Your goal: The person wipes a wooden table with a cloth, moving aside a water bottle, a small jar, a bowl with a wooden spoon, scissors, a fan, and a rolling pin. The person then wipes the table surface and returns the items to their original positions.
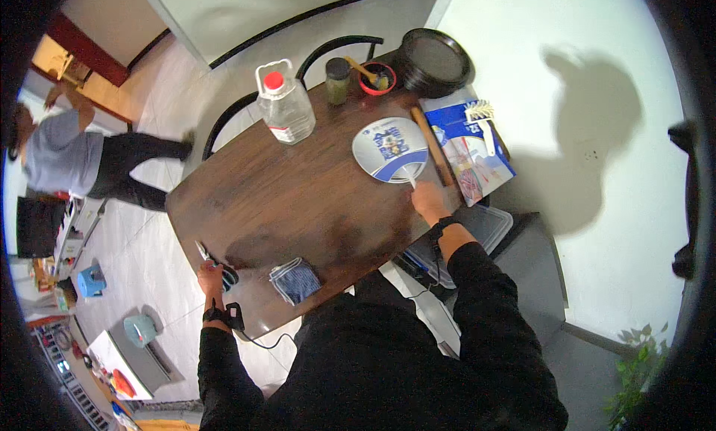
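Observation:
My right hand [429, 201] grips the white handle of a round hand fan [389, 148], which bears blue printing and lies over the right part of the brown wooden table [268, 190]. At the table's left end, my left hand [210, 277] is on a pair of scissors [228, 275] with dark handles; the blades point away from me. A folded blue cloth [295, 281] rests near the front edge, between my hands. Just right of the fan lies a wooden rolling pin [432, 145].
Along the back stand a clear plastic jug [288, 115] with a red cap, a dark-lidded jar [338, 83], a red-rimmed bowl [369, 87] holding a brush, and stacked dark plates [435, 61]. A white brush [484, 123] lies on a printed packet [472, 162]. Another person [67, 151] is at left.

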Demonstrator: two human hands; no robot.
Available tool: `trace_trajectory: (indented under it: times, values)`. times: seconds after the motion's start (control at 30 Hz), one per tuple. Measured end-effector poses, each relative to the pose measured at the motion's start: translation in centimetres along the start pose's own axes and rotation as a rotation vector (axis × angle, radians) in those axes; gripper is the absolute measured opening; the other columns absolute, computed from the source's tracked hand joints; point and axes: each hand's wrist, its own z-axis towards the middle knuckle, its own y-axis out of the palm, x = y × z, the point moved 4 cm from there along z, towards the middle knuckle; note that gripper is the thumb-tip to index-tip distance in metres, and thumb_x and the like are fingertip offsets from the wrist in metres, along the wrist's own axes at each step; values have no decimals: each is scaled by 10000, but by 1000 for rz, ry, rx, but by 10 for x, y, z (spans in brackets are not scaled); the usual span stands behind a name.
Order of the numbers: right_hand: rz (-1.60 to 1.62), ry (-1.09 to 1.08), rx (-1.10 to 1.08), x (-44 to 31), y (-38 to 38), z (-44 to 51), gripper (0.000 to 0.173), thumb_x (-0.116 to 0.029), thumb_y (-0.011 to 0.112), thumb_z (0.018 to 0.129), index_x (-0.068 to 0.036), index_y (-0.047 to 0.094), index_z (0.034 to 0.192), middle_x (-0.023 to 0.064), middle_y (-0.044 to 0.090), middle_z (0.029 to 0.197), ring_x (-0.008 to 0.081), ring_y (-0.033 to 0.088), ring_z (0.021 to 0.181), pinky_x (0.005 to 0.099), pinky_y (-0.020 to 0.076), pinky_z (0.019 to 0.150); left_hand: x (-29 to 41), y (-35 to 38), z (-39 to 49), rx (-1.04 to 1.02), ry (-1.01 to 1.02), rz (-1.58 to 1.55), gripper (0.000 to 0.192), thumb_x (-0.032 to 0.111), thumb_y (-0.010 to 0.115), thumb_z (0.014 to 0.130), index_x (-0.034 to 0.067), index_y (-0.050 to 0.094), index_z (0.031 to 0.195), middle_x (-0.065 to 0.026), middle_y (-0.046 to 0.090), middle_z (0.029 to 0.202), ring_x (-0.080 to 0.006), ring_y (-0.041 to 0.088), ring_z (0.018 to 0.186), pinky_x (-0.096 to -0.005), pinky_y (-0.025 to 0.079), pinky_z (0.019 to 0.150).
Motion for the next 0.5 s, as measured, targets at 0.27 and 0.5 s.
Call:
trace_trajectory:
  times: [0.27, 0.5]
  values:
    - [-137, -18, 124, -14, -10, -35, 350, -277, 651, 895, -58, 648, 1169, 185, 633, 1200, 382, 680, 998, 503, 564, 838, -31, 19, -3, 97, -77, -127, 591, 319, 811, 787, -9, 615, 1237, -225, 625, 1234, -398, 577, 1168, -480, 477, 983]
    - [-10, -312, 3, -85, 17, -76, 312, -260, 657, 882, -87, 682, 1140, 179, 690, 1132, 379, 677, 1001, 492, 555, 864, 13, 0, -14, 69, -127, 149, 717, 452, 813, 775, -63, 567, 1209, -244, 679, 1136, -391, 672, 1038, -495, 554, 837]
